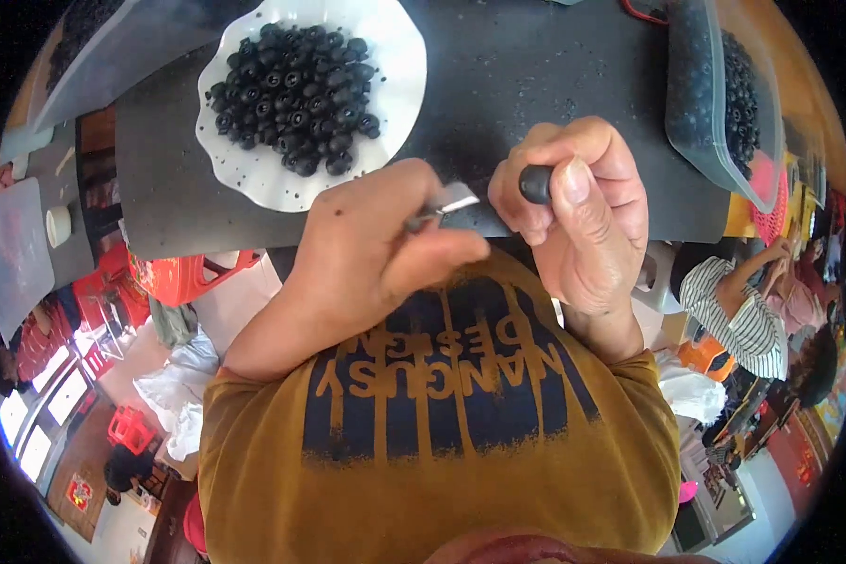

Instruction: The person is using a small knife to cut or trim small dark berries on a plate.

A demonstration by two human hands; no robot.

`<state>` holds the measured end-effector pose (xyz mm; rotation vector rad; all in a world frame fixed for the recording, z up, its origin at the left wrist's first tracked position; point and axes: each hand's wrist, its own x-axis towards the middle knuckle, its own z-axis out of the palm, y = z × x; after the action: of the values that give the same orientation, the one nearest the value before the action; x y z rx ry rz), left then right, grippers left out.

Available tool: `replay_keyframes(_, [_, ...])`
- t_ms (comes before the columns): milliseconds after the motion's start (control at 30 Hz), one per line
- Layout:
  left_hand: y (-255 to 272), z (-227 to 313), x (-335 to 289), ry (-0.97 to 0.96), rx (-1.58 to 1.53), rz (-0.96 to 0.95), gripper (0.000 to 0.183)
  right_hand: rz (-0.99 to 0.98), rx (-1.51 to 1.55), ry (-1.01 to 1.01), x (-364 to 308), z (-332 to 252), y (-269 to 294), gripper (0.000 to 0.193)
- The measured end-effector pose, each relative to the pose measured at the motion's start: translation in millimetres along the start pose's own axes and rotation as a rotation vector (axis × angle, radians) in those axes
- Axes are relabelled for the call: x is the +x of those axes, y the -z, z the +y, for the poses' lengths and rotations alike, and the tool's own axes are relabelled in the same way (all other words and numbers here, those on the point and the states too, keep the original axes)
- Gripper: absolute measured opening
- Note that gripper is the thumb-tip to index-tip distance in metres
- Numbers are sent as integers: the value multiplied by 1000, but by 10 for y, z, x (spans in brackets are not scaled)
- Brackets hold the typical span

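Observation:
My left hand (371,235) is closed round a small tool with a short metal blade (458,198), slightly blurred; the fingers hide most of its handle. To its right, my right hand (583,211) pinches a small black rounded part (536,184) between thumb and bent fingers. The blade's tip points toward that part, with a gap between them. Just beyond my left hand, a white plate with a wavy rim (406,56) bears a heap of similar small black parts (296,94), several showing a round hole.
Black crumbs are scattered over the dark table (526,66). At the right stands a clear plastic tub (705,141) with more black parts; another translucent container (132,56) is at the far left. A red stool (183,279) stands below the table edge. Other people work at the right.

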<state>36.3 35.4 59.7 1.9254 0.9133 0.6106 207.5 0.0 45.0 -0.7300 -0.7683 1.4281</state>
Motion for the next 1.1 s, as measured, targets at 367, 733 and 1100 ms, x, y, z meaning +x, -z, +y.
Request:
replay_keyframes(367, [-59, -251, -95, 129, -136, -148, 39, 733, -1284, 636, 405, -888, 634, 22])
replay_keyframes(733, [23, -443, -197, 87, -278, -154, 28, 74, -1493, 498, 926, -351, -82, 17])
replay_keyframes(1100, [76, -515, -272, -72, -303, -67, 29, -795, -1411, 400, 1632, 546, -1104, 23])
